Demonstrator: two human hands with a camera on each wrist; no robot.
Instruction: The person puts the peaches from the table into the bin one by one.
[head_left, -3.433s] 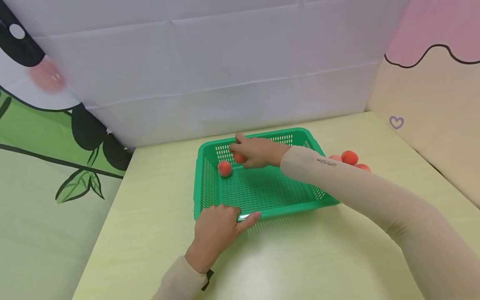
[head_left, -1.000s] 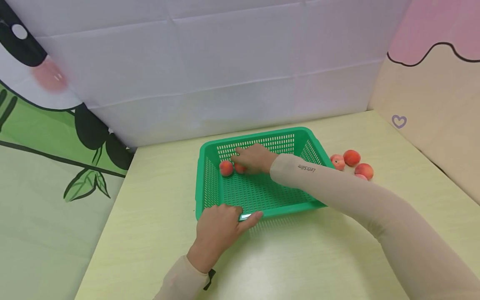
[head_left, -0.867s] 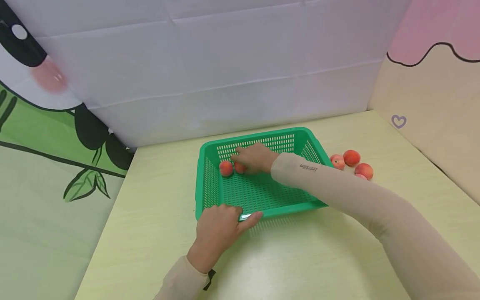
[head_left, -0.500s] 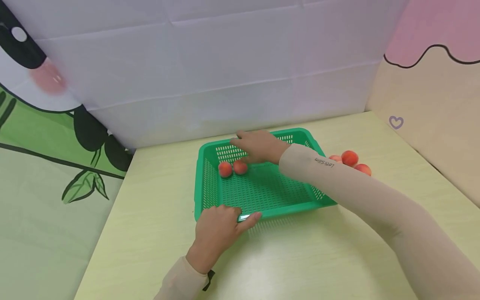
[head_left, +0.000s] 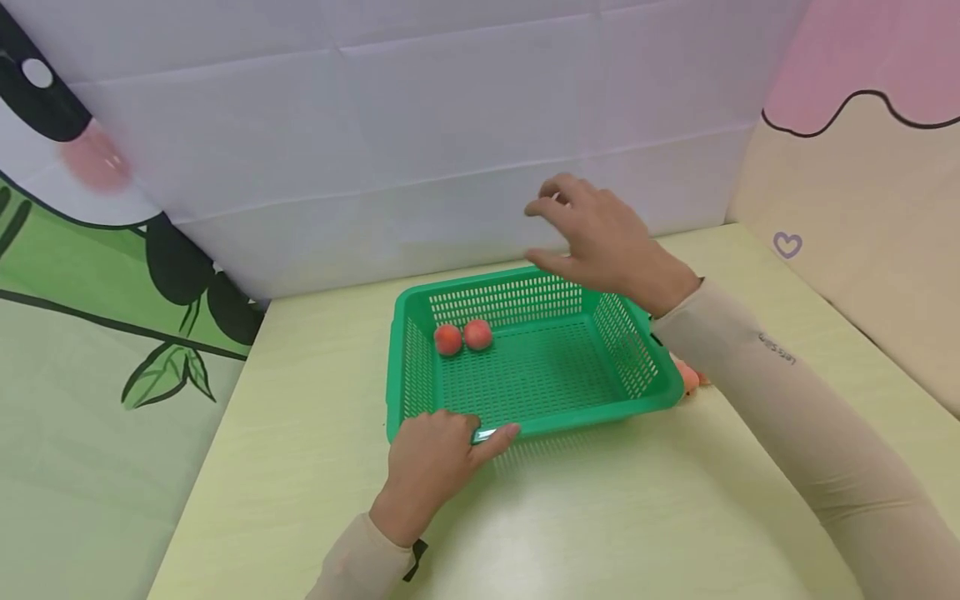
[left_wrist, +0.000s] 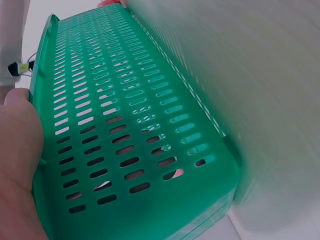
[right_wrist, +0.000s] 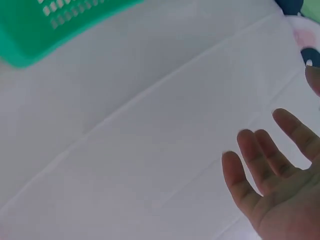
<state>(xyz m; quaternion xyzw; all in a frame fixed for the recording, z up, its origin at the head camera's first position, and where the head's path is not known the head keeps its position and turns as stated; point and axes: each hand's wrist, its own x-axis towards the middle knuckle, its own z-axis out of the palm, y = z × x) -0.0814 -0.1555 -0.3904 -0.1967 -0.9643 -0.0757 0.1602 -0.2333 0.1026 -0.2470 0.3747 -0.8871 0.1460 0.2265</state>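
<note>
A green perforated plastic basket (head_left: 600,414) rests on the table. Inside its far left corner, two red-orange peaches (head_left: 448,340) lie side by side. My left hand (head_left: 435,454) grips the near rim toward the left, thumb along the rim and fingertips hidden over it. The left wrist view shows the slotted outer wall (left_wrist: 175,200) close to that palm. Above the basket's far right part, my right hand (head_left: 600,237) is raised with spread, lightly bent fingers and nothing in them. In the right wrist view its fingers (right_wrist: 240,180) are likewise apart.
More peaches (head_left: 686,377) lie on the table right of the basket, mostly hidden behind the right sleeve (head_left: 780,392). A white cloth backdrop (head_left: 450,125) rises behind the pale yellow table (head_left: 300,467), with printed panels (head_left: 847,192) on both sides.
My right hand has lowered a peach into the basket beside the first, let go, and lifted up and to the right. My left hand has stayed on the rim.
</note>
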